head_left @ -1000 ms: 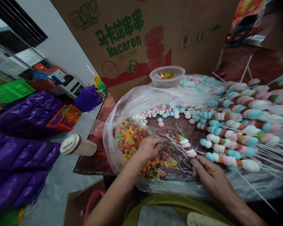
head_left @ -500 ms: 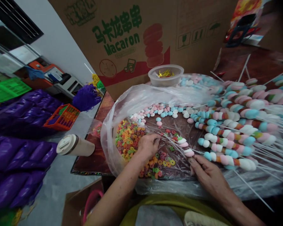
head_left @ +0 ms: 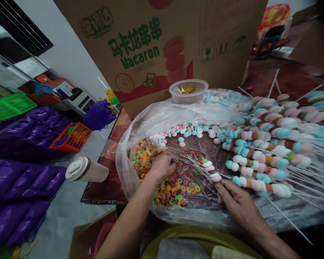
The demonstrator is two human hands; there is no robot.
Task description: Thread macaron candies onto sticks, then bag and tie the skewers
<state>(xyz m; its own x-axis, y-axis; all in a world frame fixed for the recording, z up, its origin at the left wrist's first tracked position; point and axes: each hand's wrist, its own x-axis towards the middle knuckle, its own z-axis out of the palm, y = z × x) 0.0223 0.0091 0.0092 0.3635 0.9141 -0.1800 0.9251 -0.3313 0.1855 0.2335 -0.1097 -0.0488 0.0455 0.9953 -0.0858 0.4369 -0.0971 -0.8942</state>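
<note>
My right hand [head_left: 236, 198] is closed around the lower end of a skewer. On that skewer are pink and white marshmallows [head_left: 209, 166], with green and red gummy rings towards its tip, which points up and left. My left hand [head_left: 163, 166] is over the pile of colourful gummy rings [head_left: 145, 154], its fingers bent together; whatever is between the fingertips is too small to make out. More rings [head_left: 175, 190] lie loose beneath and beside that wrist. Bare white sticks lie on the plastic sheet between the hands.
Finished marshmallow skewers [head_left: 267, 154] are heaped at the right, sticks outward. Loose marshmallows [head_left: 186, 131] lie at the back, near a plastic bowl [head_left: 189, 97] of gold ties. A large cardboard box [head_left: 97, 54] stands behind. A lidded cup [head_left: 94, 171] is at the table's left edge.
My left hand has moved left, away from the skewer's tip and over the gummy rings. My right hand keeps its hold on the skewer. The view has shifted slightly.
</note>
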